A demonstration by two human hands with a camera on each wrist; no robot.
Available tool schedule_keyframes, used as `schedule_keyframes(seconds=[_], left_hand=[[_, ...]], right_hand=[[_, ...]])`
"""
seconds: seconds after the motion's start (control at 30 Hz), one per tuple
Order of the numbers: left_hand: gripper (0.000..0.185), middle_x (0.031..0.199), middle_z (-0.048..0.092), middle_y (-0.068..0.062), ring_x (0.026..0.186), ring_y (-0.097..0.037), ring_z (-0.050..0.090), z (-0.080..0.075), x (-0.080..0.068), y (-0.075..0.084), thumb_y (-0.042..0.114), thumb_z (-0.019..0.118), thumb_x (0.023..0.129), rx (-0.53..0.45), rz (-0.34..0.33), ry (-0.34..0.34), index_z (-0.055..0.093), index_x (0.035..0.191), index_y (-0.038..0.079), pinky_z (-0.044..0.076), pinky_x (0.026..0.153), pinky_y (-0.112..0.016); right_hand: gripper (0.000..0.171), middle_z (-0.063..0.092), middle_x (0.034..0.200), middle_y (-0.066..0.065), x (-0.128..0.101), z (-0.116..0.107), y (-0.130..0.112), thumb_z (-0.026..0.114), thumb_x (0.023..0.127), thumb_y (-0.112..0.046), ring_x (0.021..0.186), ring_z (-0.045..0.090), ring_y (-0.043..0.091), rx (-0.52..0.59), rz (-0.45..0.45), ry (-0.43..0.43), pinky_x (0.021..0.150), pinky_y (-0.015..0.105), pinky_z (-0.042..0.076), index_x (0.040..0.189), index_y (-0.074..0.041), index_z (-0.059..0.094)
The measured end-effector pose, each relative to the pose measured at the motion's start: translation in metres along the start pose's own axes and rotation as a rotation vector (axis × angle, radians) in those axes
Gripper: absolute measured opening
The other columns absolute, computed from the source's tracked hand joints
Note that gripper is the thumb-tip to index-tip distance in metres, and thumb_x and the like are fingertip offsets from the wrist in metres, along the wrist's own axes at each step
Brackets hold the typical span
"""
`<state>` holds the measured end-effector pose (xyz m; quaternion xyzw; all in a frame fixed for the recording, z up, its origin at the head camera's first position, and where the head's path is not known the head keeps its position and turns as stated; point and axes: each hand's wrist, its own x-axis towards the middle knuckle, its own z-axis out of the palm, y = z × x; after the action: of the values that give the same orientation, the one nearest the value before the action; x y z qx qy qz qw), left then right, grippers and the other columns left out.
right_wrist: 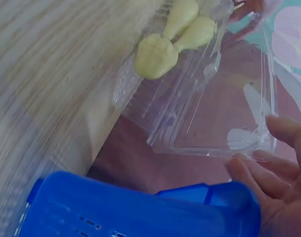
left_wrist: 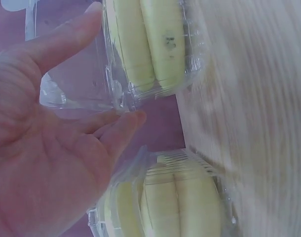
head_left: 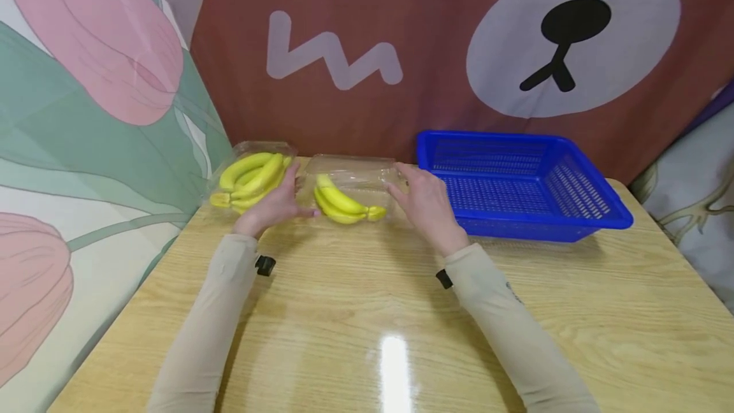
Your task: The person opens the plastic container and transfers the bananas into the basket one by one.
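A clear plastic clamshell box (head_left: pixel 353 167) holding a small bunch of bananas (head_left: pixel 344 202) stands between the two hands. Its lid (right_wrist: pixel 234 98) is raised at the back. At the box's left side is my left hand (head_left: pixel 275 206), with thumb and fingers spread; in the left wrist view its fingertips (left_wrist: pixel 139 117) lie at the box's corner. My right hand (head_left: pixel 425 209) holds the lid's right corner between thumb and fingers, as the right wrist view shows. Just left of the left hand, a second clear box (head_left: pixel 260 146) holds another banana bunch (head_left: pixel 252 177).
A blue perforated basket (head_left: pixel 527 225) sits right of the right hand, close beside it. Behind the wooden table (head_left: pixel 344 311) hangs a brown cloth (head_left: pixel 344 120) with a bear face. A floral cloth (head_left: pixel 115 145) borders the left side.
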<state>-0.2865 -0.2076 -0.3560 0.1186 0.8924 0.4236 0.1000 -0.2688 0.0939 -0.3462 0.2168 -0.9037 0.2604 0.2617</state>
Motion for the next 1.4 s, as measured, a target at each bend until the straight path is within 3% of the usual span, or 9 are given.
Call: schedule_keyframes(seconds=[0.17, 0.33, 0.43, 0.57, 0.67, 0.87, 1.1, 1.3, 1.4], left_hand=[[0.116, 0.159, 0.017, -0.023, 0.144, -0.036, 0.022, 0.0004, 0.0031, -0.0022, 0.024, 0.08, 0.084, -0.021, -0.006, -0.009, -0.01, 0.156, 0.011, 0.021, 0.118, -0.049], [0.108, 0.161, 0.013, -0.022, 0.146, -0.035, 0.018, 0.0007, 0.0043, -0.0048, 0.027, 0.076, 0.087, -0.023, -0.011, -0.026, -0.005, 0.155, 0.004, 0.018, 0.119, -0.047], [0.101, 0.159, 0.016, -0.025, 0.145, -0.037, 0.018, 0.0016, 0.0048, -0.0058, 0.026, 0.074, 0.09, -0.009, 0.001, -0.026, 0.001, 0.154, 0.002, 0.019, 0.119, -0.048], [0.085, 0.157, 0.018, -0.027, 0.145, -0.039, 0.019, 0.0025, 0.0052, -0.0065, 0.023, 0.065, 0.096, 0.008, 0.017, -0.022, 0.008, 0.153, 0.0, 0.019, 0.119, -0.049], [0.079, 0.159, 0.014, -0.025, 0.145, -0.039, 0.018, 0.0029, 0.0048, -0.0063, 0.02, 0.06, 0.098, -0.005, 0.027, -0.029, 0.007, 0.154, -0.001, 0.019, 0.119, -0.05], [0.078, 0.16, 0.011, -0.025, 0.145, -0.041, 0.018, 0.0033, 0.0049, -0.0043, 0.012, 0.058, 0.099, -0.049, 0.07, -0.056, 0.004, 0.154, -0.001, 0.02, 0.118, -0.05], [0.084, 0.16, 0.011, -0.025, 0.144, -0.043, 0.017, 0.0043, 0.0062, -0.0031, 0.006, 0.057, 0.097, -0.065, 0.067, -0.055, -0.005, 0.154, 0.0, 0.021, 0.118, -0.048], [0.08, 0.16, 0.009, -0.026, 0.144, -0.045, 0.015, 0.0036, 0.0075, -0.0032, -0.001, 0.054, 0.095, -0.096, 0.088, -0.067, -0.003, 0.152, -0.005, 0.019, 0.119, -0.05], [0.081, 0.159, 0.007, -0.028, 0.144, -0.047, 0.013, 0.0035, 0.0079, -0.0025, -0.003, 0.052, 0.095, -0.107, 0.09, -0.076, -0.006, 0.152, -0.008, 0.018, 0.119, -0.05]], right_hand=[[0.033, 0.06, 0.09, 0.01, 0.0021, -0.0006, 0.0046, 0.071, 0.092, -0.028, 0.075, 0.057, 0.023, 0.039, 0.055, 0.066, 0.065, 0.041, 0.048, 0.112, -0.002, 0.071], [0.03, 0.066, 0.084, 0.004, 0.0043, 0.0011, 0.0061, 0.067, 0.095, -0.025, 0.075, 0.06, 0.021, 0.139, 0.141, 0.048, 0.068, 0.04, 0.048, 0.116, -0.004, 0.063], [0.03, 0.071, 0.087, 0.003, 0.0049, 0.0003, 0.0066, 0.067, 0.095, -0.021, 0.078, 0.065, 0.021, 0.195, 0.17, -0.011, 0.072, 0.04, 0.051, 0.119, -0.007, 0.058], [0.036, 0.069, 0.096, 0.006, 0.0048, 0.001, 0.0082, 0.071, 0.09, -0.015, 0.087, 0.065, 0.023, 0.187, 0.119, -0.137, 0.077, 0.041, 0.053, 0.122, -0.006, 0.059], [0.044, 0.065, 0.104, 0.01, 0.0036, 0.0031, 0.0094, 0.074, 0.084, -0.008, 0.091, 0.062, 0.025, 0.134, 0.037, -0.173, 0.079, 0.042, 0.053, 0.126, -0.004, 0.06], [0.048, 0.06, 0.105, 0.014, 0.0004, 0.007, 0.009, 0.076, 0.079, 0.004, 0.09, 0.06, 0.028, 0.066, -0.025, -0.043, 0.077, 0.041, 0.054, 0.124, -0.001, 0.062], [0.03, 0.055, 0.094, 0.01, 0.0011, 0.0043, 0.0064, 0.074, 0.085, -0.003, 0.082, 0.056, 0.025, 0.049, 0.028, 0.098, 0.069, 0.038, 0.051, 0.112, -0.001, 0.065], [0.032, 0.063, 0.082, 0.003, 0.0013, 0.0018, 0.0052, 0.068, 0.091, -0.011, 0.071, 0.059, 0.022, 0.114, 0.131, 0.047, 0.065, 0.039, 0.049, 0.12, -0.006, 0.056], [0.039, 0.07, 0.101, 0.006, 0.0024, 0.0017, 0.0054, 0.064, 0.094, -0.012, 0.085, 0.066, 0.025, 0.201, 0.144, -0.011, 0.074, 0.04, 0.054, 0.128, -0.008, 0.044]])
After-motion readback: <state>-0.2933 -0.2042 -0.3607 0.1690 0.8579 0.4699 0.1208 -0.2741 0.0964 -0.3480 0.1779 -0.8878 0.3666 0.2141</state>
